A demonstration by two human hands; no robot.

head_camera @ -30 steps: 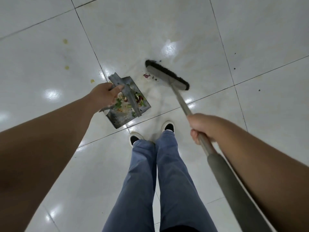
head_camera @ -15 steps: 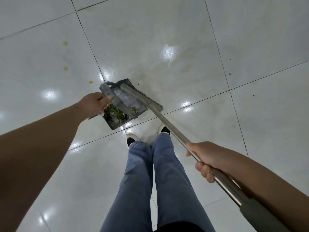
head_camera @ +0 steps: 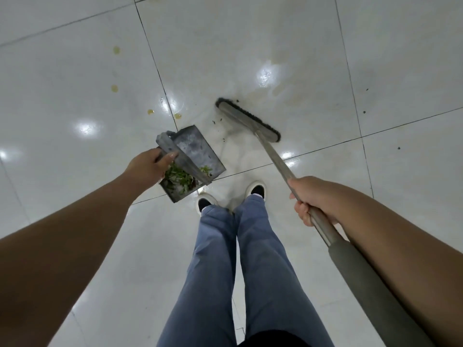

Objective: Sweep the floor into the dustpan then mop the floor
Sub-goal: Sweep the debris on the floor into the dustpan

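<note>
A grey metal dustpan (head_camera: 200, 151) rests on the white tiled floor (head_camera: 250, 46) just ahead of my feet, its back end full of green scraps (head_camera: 179, 180). My left hand (head_camera: 149, 166) grips the dustpan's upright handle. My right hand (head_camera: 312, 200) is closed around the metal pole of the broom (head_camera: 280, 164). The broom's flat head with black bristles (head_camera: 246, 120) sits on the floor to the right of the dustpan and a little beyond it, apart from it. A few dark crumbs (head_camera: 216, 120) lie between the head and the pan.
Yellowish spots (head_camera: 114, 88) mark the tiles to the far left, and small dark specks (head_camera: 364, 112) lie to the right. My two shoes (head_camera: 255, 190) and blue trouser legs stand directly behind the dustpan. Wet smears shine beyond the broom head.
The broom head, which was over the dustpan half a second ago, has swung back out to the floor on the right. My right hand moved up the pole. The dustpan stayed put.
</note>
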